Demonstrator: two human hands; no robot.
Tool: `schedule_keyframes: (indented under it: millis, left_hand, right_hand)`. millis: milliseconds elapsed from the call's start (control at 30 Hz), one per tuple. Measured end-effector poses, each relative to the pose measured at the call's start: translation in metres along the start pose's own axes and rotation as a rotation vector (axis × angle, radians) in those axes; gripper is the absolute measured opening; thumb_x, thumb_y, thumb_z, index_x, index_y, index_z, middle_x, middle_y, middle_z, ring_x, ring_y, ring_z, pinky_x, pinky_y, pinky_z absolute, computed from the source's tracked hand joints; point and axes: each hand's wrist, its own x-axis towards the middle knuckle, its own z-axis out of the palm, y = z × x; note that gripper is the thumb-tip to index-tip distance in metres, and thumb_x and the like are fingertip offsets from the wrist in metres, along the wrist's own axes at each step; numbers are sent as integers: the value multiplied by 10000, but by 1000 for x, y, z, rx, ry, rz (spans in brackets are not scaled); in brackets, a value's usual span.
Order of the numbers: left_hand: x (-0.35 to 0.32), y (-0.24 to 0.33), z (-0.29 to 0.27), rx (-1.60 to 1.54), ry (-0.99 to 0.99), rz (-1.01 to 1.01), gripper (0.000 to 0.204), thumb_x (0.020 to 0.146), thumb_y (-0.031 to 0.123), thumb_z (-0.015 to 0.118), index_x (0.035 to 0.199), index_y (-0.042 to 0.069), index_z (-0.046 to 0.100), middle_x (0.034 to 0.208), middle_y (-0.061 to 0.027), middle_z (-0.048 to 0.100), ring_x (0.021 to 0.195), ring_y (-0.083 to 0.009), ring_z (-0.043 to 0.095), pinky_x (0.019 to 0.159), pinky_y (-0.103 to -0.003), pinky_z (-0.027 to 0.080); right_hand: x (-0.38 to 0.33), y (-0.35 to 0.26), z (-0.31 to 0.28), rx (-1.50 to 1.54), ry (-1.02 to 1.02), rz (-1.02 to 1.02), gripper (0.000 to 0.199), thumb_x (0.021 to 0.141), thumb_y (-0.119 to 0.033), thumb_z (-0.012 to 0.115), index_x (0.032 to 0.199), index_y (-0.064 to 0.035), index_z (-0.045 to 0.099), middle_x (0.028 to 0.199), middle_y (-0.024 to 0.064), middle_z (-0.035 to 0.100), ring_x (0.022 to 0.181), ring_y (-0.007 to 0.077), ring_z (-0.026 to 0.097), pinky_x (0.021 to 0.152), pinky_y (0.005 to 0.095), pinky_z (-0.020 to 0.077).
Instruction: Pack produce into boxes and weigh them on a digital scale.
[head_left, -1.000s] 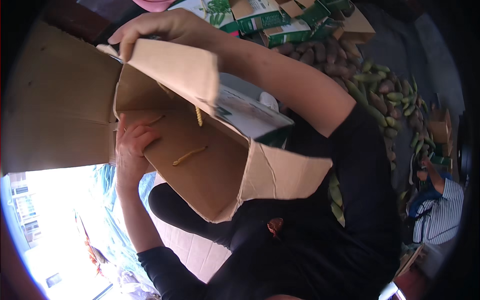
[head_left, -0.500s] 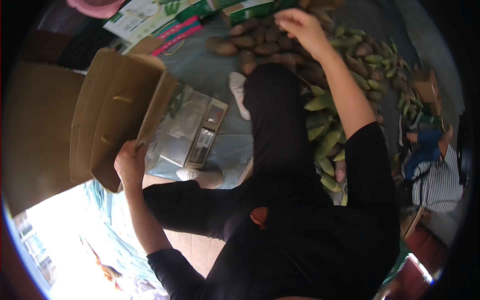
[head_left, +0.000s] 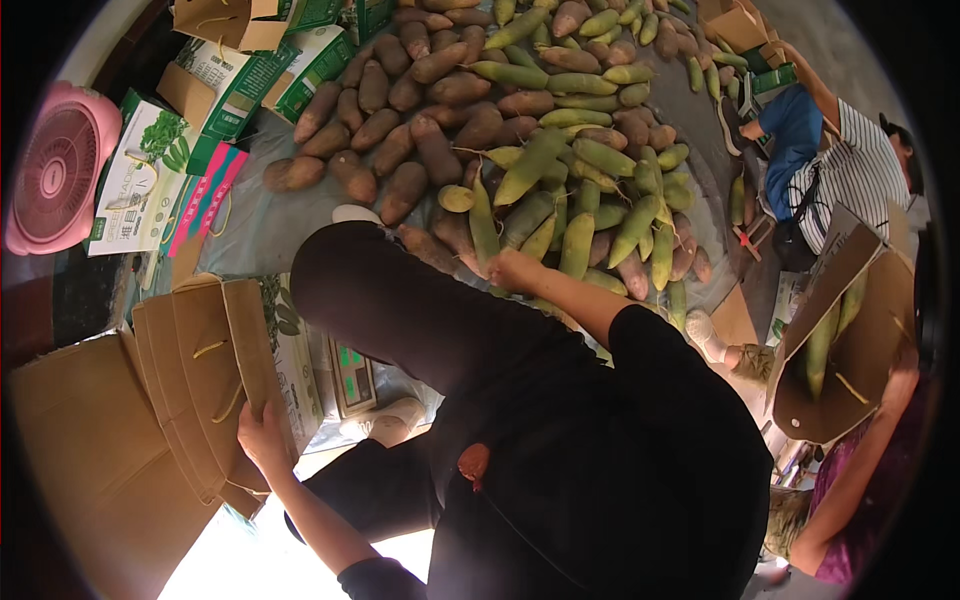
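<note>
At the left, my left hand (head_left: pixel 262 440) has its fingers closed on the edge of a cardboard box (head_left: pixel 185 400) with yellow cord handles. The open top of the box leans my way. Beside it, a scale (head_left: pixel 354 378) with lit green digits is partly hidden by the box and my leg. My right hand (head_left: pixel 512 270) reaches into the heap and closes at the lower end of a long green radish (head_left: pixel 482 222). More green radishes (head_left: pixel 530 165) lie around it. Reddish-brown root vegetables (head_left: pixel 435 150) are heaped just left of them.
A pink fan (head_left: pixel 62 170) stands at the far left, next to printed cartons (head_left: pixel 140 180). At the right, another person's arm (head_left: pixel 870 460) holds a box (head_left: pixel 850 330) with green radishes inside. A person in a striped shirt (head_left: pixel 850 170) is at the far right.
My view has swung toward the heap. My right hand, raised over the reddish-brown roots before, has come down to the green radishes. The scale's display is now lit. My left hand stays on the box.
</note>
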Motion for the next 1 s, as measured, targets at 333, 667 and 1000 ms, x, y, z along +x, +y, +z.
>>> schedule_keyframes:
  millis: [333, 667, 1000]
  left_hand:
    - [-7, -13, -1, -31, -3, -97, 279, 750, 101, 628, 1000, -24, 624, 883, -228, 644, 836, -378, 625, 751, -399, 476]
    - [-7, 4, -6, 65, -51, -129, 239, 775, 227, 628, 955, 72, 654, 810, -190, 639, 787, -377, 615, 707, -432, 486]
    - [-17, 7, -6, 190, -34, -93, 178, 781, 201, 641, 925, 99, 628, 822, -131, 642, 789, -331, 634, 694, -433, 509]
  right_hand:
    - [54, -74, -69, -228, 569, -70, 464, 676, -150, 726, 1095, -130, 527, 1131, 95, 494, 1006, 311, 509, 826, 421, 438]
    - [119, -54, -64, -316, 364, 107, 354, 726, -81, 666, 1057, -95, 541, 1027, 167, 563, 923, 375, 586, 790, 455, 479]
    - [109, -201, -168, 52, 476, -304, 441, 726, -40, 682, 1150, -72, 565, 1069, 144, 603, 972, 273, 600, 820, 347, 475]
